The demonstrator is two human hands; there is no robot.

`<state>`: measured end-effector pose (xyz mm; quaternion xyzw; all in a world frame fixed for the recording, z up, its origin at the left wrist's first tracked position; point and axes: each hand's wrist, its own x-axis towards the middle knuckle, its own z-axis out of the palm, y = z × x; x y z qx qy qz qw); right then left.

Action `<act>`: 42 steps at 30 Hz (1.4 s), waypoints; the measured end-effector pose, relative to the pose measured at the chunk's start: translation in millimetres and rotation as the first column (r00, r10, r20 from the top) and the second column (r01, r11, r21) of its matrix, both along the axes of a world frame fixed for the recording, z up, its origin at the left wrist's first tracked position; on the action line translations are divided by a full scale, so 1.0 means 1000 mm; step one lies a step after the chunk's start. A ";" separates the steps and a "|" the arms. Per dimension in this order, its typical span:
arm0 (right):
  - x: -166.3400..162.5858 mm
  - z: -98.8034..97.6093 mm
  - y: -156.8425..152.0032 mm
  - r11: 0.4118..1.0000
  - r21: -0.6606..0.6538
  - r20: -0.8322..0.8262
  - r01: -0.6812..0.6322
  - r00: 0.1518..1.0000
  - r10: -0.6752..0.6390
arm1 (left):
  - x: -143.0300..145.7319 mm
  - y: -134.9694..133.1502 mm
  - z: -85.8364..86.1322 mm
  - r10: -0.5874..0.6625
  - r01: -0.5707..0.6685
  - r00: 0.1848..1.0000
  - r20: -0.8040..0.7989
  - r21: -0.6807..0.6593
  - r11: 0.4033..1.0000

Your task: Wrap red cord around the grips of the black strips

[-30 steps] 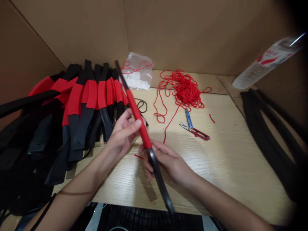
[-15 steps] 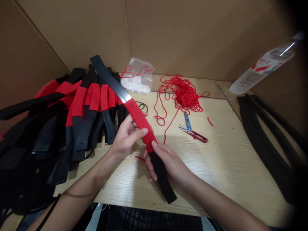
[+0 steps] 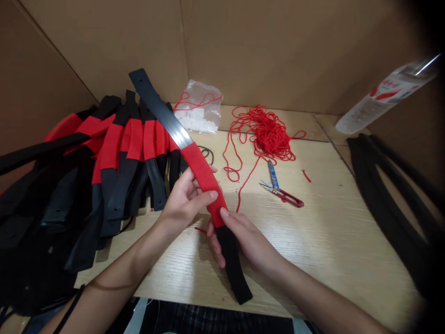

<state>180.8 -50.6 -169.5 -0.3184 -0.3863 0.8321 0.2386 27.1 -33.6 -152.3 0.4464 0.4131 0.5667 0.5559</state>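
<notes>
Both hands grip a long, curved black strip whose middle is wound tightly with red cord. My left hand is closed around the wrapped section, its thumb lying across the red. Lower down, at the border between the red winding and the black lower end, my right hand pinches the strip with the thumb on top and fingers beneath. The strip's upper end has a small hole and points to the far left; the lower end hangs toward the table's front edge. A red cord runs from the tangled pile toward my right hand.
Many red-wrapped black strips are heaped on the left. Thread snips and a blue-handled tool lie right of centre. A plastic bag of white pieces is at the back. A bottle and bare black strips are on the right.
The strip's lower end has shifted slightly down and left, with both hands a little lower on the picture. The grip of each hand stays the same.
</notes>
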 end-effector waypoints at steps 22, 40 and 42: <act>0.001 0.001 -0.001 0.999 0.005 0.009 -0.036 0.999 0.036 | 0.005 -0.001 0.002 0.091 -0.090 0.996 0.013 -0.049 0.995; 0.000 0.004 -0.004 0.997 0.015 0.048 -0.078 0.996 0.078 | 0.008 -0.001 0.005 0.098 -0.099 0.995 -0.014 -0.060 0.993; 0.000 0.004 -0.003 0.996 0.006 0.034 -0.088 0.996 0.088 | 0.008 -0.002 0.006 0.082 -0.083 0.997 -0.017 -0.089 0.993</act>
